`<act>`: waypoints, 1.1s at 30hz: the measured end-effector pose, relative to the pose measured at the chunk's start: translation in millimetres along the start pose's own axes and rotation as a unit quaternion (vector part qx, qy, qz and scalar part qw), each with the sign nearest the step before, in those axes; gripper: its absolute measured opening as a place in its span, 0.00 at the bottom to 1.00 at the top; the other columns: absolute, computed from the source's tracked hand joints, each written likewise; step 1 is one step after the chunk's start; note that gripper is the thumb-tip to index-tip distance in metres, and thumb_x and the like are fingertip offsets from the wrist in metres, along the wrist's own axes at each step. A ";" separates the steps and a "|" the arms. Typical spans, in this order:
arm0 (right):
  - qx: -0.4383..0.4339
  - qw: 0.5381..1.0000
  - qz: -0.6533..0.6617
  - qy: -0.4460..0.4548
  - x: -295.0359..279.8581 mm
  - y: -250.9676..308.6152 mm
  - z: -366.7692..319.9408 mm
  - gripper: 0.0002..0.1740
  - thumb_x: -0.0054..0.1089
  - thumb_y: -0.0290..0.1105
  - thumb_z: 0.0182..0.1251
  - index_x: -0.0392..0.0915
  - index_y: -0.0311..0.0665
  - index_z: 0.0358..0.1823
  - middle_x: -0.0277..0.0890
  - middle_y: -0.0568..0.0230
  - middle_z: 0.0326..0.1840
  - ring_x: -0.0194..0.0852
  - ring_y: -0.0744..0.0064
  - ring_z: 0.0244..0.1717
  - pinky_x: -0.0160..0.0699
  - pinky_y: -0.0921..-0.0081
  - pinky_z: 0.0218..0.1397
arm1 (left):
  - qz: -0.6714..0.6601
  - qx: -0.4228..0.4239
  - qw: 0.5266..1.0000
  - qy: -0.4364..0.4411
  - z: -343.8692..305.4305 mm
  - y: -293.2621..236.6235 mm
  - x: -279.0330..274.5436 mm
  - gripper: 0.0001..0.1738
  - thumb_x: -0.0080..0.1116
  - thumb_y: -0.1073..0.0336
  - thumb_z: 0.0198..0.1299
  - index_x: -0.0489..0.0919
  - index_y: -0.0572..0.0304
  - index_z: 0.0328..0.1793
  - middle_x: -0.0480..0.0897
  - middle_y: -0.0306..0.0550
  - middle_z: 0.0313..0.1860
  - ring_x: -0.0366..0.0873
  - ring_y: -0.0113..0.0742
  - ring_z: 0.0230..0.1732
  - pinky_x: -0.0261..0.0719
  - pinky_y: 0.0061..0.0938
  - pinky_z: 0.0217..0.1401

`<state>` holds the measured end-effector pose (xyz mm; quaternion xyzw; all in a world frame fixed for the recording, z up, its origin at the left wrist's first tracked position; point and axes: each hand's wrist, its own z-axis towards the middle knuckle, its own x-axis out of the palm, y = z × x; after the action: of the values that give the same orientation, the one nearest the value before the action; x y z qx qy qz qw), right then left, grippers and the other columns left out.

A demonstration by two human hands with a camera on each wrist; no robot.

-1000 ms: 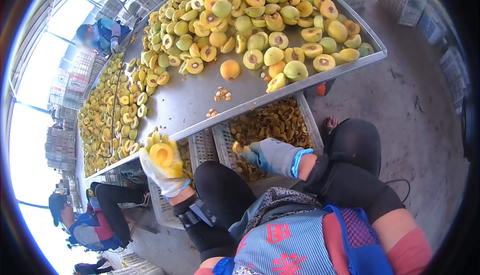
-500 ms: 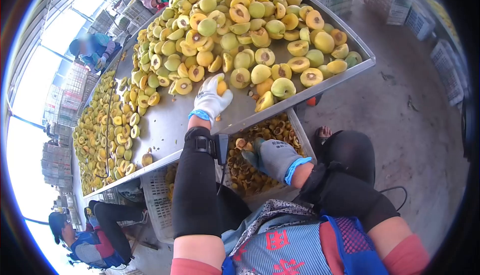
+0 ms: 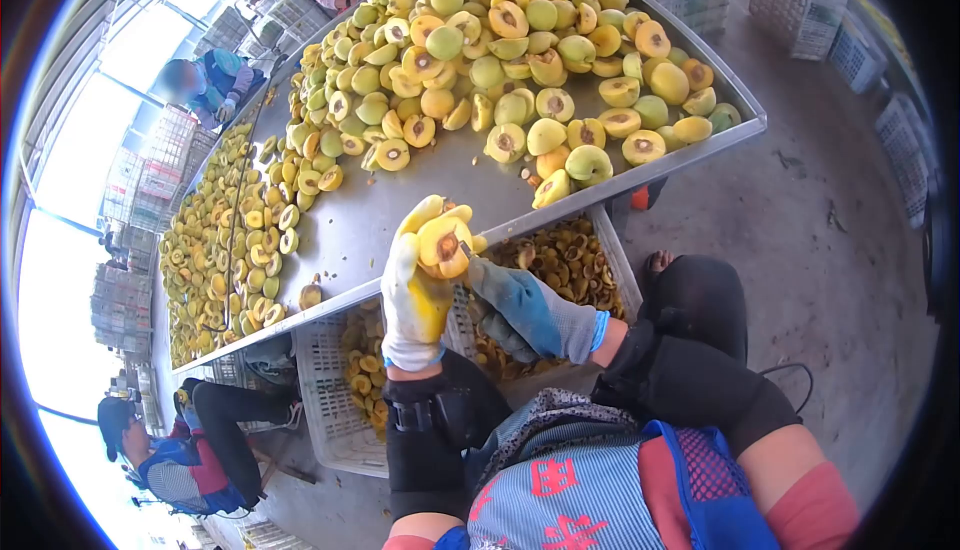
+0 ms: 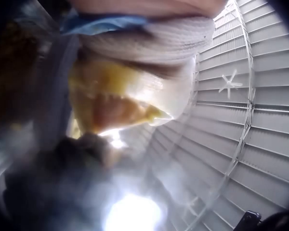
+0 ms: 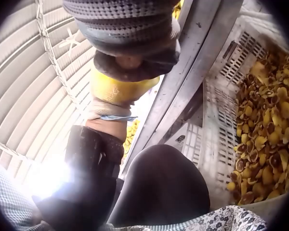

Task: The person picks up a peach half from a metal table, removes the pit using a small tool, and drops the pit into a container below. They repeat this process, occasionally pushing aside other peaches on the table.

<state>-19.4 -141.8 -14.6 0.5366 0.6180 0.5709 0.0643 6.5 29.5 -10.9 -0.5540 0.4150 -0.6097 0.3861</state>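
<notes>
My left hand [image 3: 418, 295], in a white glove stained yellow, grips a cut yellow peach [image 3: 443, 246] over the front edge of the table, its brown centre showing. The grey-blue gloved right hand [image 3: 530, 310] meets it from the right, fingers curled, with a small dark tip [image 3: 466, 248] against the fruit's cut face. Most of what the right fingers hold is hidden; I cannot tell its kind. In the left wrist view the stained glove [image 4: 135, 72] is blurred and backlit. The right wrist view shows the dark glove [image 5: 130, 33] close above the yellow palm.
A metal table [image 3: 400, 200] bears a large heap of halved peaches [image 3: 480, 40]. Below its edge stand a crate [image 3: 325, 390] of yellow halves and another crate [image 3: 620, 260] of brownish pieces. Other people work along the far side and left. Stacked crates [image 3: 790, 0] stand at right.
The left hand turned up its peach half, reached onto the table, took the whole-looking peach there and brought it back to the right hand. The right hand has moved slightly left to meet it.
</notes>
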 end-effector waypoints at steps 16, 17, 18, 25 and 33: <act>-0.169 0.922 -0.324 -0.131 -12.0 -40.2 21.2 0.31 0.53 0.59 0.76 0.82 0.35 0.54 0.84 0.39 0.42 0.83 0.39 0.48 0.79 0.57 0.53 | 0.175 0.055 0.977 -0.109 -17.4 22.2 24.1 0.25 0.41 0.50 0.79 0.76 0.66 0.58 0.85 0.58 0.49 0.86 0.43 0.38 0.85 0.31 0.42; -0.180 0.933 -0.287 -0.124 -10.2 -46.9 23.2 0.31 0.52 0.59 0.76 0.82 0.36 0.55 0.84 0.39 0.43 0.83 0.38 0.48 0.79 0.57 0.53 | 0.143 0.041 0.981 -0.126 -19.5 23.2 23.8 0.25 0.41 0.49 0.79 0.77 0.66 0.57 0.86 0.57 0.47 0.85 0.42 0.38 0.85 0.30 0.41; -0.192 0.942 -0.249 -0.118 -6.5 -55.4 27.1 0.31 0.52 0.60 0.76 0.81 0.36 0.55 0.84 0.39 0.43 0.82 0.38 0.48 0.79 0.56 0.52 | 0.112 0.029 0.983 -0.142 -20.7 23.7 24.0 0.26 0.42 0.48 0.78 0.78 0.65 0.57 0.86 0.57 0.46 0.85 0.41 0.37 0.84 0.29 0.40; -0.196 0.920 -0.312 -0.131 -8.2 -59.1 25.6 0.32 0.52 0.62 0.74 0.80 0.39 0.56 0.84 0.42 0.44 0.80 0.35 0.48 0.79 0.54 0.51 | 0.125 0.007 0.981 -0.146 -25.4 13.5 21.1 0.28 0.43 0.46 0.77 0.80 0.66 0.53 0.86 0.59 0.44 0.84 0.42 0.37 0.84 0.32 0.42; -0.218 0.933 -0.275 -0.084 -11.5 -65.6 29.6 0.29 0.55 0.58 0.76 0.81 0.39 0.57 0.86 0.46 0.43 0.85 0.47 0.44 0.80 0.60 0.51 | 0.133 0.034 0.978 -0.161 -31.9 17.5 20.5 0.29 0.43 0.45 0.77 0.80 0.66 0.53 0.87 0.59 0.42 0.84 0.43 0.36 0.84 0.32 0.42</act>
<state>-32.9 -116.5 -81.7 0.3646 0.5941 0.6041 0.3861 -26.8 6.6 -21.2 -0.5714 0.3965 -0.4699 0.5436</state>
